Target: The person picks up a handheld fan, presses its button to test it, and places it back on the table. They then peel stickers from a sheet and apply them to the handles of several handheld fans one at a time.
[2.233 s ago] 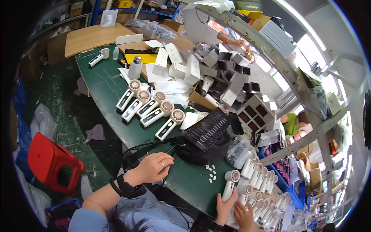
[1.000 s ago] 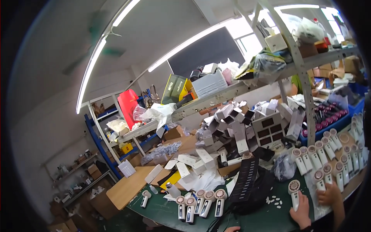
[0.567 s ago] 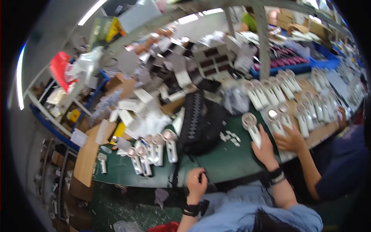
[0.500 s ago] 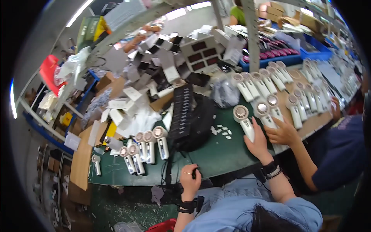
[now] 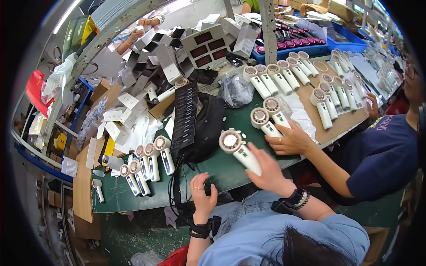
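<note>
My right hand (image 5: pixel 270 176) grips a white handheld fan (image 5: pixel 246 158) by the lower end of its handle, its round head pointing up and left over the green table (image 5: pixel 217 186). Close to the table's front edge, my left hand (image 5: pixel 203 198) has its fingers curled around a small dark item, mostly hidden. On the right, a co-worker's hand (image 5: pixel 290 139) rests on two more white fans, one of them a handheld fan (image 5: pixel 262 122) lying nearest to mine. Left of my hands lies a group of white fans (image 5: pixel 153 162) with dark panels on their handles.
A black bag (image 5: pixel 206 128) with a dark slotted strip (image 5: pixel 184 119) takes up the table's middle. Crumpled clear plastic (image 5: pixel 236 89) lies behind. Rows of fans (image 5: pixel 284 75) cover a brown cardboard sheet (image 5: pixel 310 117) at right. White boxes pile up at the back, beside a metal post (image 5: pixel 268 31).
My right hand has moved left with the fan, toward my left hand. The co-worker's hand has shifted two fans leftward onto the green table. The whole view has turned slightly.
</note>
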The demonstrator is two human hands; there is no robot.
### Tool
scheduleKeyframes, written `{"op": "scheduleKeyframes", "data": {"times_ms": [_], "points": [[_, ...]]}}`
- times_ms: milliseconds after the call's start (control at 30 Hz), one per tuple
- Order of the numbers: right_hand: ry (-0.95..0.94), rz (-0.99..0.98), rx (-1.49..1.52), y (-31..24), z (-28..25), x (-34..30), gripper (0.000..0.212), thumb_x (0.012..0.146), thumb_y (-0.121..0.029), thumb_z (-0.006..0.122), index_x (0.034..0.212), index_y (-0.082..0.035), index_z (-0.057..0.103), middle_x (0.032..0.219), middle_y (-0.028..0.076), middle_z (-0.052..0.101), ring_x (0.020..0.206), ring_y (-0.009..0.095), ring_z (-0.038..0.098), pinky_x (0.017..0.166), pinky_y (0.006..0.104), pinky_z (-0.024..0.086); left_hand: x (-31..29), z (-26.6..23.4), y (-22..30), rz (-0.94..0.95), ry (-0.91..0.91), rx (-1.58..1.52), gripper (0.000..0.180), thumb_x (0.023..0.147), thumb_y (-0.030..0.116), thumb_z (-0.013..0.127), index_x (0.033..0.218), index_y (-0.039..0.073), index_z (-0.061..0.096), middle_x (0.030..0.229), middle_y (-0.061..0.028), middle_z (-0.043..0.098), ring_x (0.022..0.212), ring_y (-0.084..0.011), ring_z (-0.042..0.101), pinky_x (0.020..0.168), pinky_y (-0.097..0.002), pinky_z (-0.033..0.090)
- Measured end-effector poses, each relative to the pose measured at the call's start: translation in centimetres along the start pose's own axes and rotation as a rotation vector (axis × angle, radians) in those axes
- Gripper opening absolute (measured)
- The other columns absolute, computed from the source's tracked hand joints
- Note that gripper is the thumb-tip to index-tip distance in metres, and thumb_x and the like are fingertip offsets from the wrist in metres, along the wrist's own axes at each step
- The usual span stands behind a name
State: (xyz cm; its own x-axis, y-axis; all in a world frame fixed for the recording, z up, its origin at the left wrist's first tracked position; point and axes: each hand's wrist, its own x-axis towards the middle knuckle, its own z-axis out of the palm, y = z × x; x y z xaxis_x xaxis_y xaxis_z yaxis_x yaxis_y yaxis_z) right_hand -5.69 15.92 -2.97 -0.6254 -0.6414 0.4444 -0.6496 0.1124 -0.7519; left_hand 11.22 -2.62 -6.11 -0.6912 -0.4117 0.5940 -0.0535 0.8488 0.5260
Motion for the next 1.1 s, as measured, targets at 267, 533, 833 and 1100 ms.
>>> {"op": "scheduleKeyframes", "data": {"times_ms": [267, 533, 833, 1100], "points": [[-0.201, 0.008, -0.015, 0.3, 3.1, -0.5, 0.074, 0.083, -0.018, 0.064, 0.148, -0.005, 0.031, 0.111, 0.02, 0.055, 0.098, 0.037, 0.058, 0.08, 0.0435, 0.05, 1.7, 1.1, 1.0, 0.044, -0.069, -0.038, 0.038, 0.079, -0.001, 0.063, 0.115, 0.001, 0.054, 0.118, -0.0168, 0.058, 0.109, -0.0346, 0.054, 0.096, -0.042, 0.043], [-0.142, -0.071, -0.114, 1.4, 5.2, 0.5, 0.067, 0.084, -0.018, 0.065, 0.144, -0.005, 0.038, 0.114, 0.019, 0.055, 0.096, 0.035, 0.059, 0.079, 0.0412, 0.051, 2.2, 4.0, 1.4, 0.015, -0.068, -0.144, 0.036, 0.08, 0.0, 0.062, 0.115, 0.001, 0.054, 0.118, -0.0179, 0.058, 0.109, -0.0353, 0.055, 0.094, -0.0417, 0.045], [-0.175, -0.151, -0.237, 5.2, 2.4, 7.4, 0.023, 0.085, -0.009, 0.063, 0.107, 0.0, 0.064, 0.103, 0.017, 0.063, 0.089, 0.032, 0.062, 0.078, 0.0382, 0.052, 1.2, 5.5, 0.5, -0.062, 0.054, -0.124, 0.035, 0.079, 0.001, 0.063, 0.114, 0.002, 0.055, 0.115, -0.0155, 0.058, 0.1, -0.0334, 0.06, 0.084, -0.0398, 0.05], [-0.418, -0.214, -0.637, 6.3, 4.7, 9.2, 0.016, 0.083, -0.006, 0.065, 0.097, 0.0, 0.067, 0.09, 0.015, 0.063, 0.08, 0.033, 0.062, 0.073, 0.0374, 0.052, 0.7, 5.4, 0.2, -0.006, 0.093, -0.11, 0.032, 0.077, 0.0, 0.063, 0.108, 0.003, 0.058, 0.109, -0.013, 0.061, 0.091, -0.0321, 0.062, 0.077, -0.0383, 0.052]]}}
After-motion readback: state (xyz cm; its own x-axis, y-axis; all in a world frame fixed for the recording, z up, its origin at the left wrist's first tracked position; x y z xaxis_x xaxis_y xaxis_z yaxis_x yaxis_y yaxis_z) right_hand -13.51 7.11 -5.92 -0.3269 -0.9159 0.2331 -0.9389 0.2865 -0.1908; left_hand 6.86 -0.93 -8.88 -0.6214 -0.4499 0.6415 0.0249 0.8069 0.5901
